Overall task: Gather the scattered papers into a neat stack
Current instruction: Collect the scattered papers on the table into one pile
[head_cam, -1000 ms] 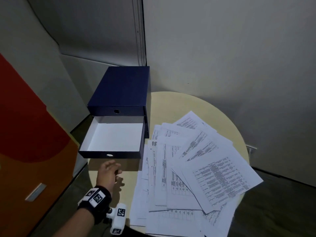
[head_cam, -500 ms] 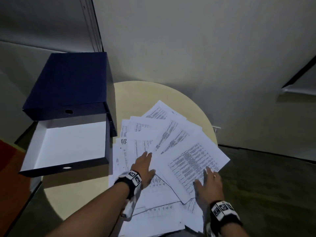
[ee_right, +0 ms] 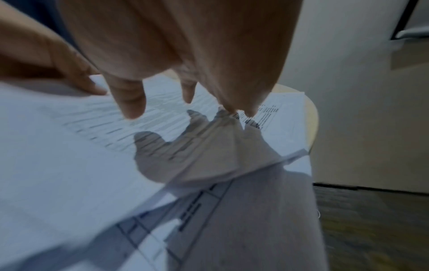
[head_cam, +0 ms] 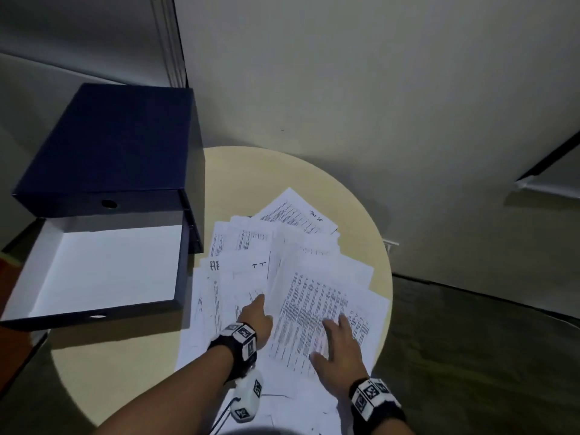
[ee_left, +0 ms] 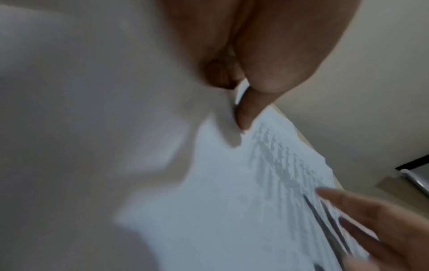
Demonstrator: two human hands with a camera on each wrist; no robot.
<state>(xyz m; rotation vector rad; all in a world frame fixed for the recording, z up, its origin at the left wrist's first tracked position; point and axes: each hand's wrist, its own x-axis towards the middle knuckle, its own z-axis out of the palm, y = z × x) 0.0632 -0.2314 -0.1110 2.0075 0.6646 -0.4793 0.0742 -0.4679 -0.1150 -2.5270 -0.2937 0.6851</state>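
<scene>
On 1 round table point(head_cam: 314, 171) lie overlapping papers point(head_cam: 314, 293), too many to count. 2 hands rest there: right hand point(head_cam: 340, 350) flat, fingers spread; left hand point(head_cam: 255, 318), grip unclear, thumb point(ee_left: 246, 113) touching paper in its wrist view. Only the head view shows 1 blue box point(head_cam: 110, 146), drawer point(head_cam: 103, 271) open.

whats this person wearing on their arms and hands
Bare forearms, no sleeves, no gloves on the left hand or right hand. Each wrist wears a black band with white square tiles printed with black fiducial markers: left wristband, right wristband. A white camera pod with the same markers hangs under the left one, trailing a thin dark cable.
</scene>
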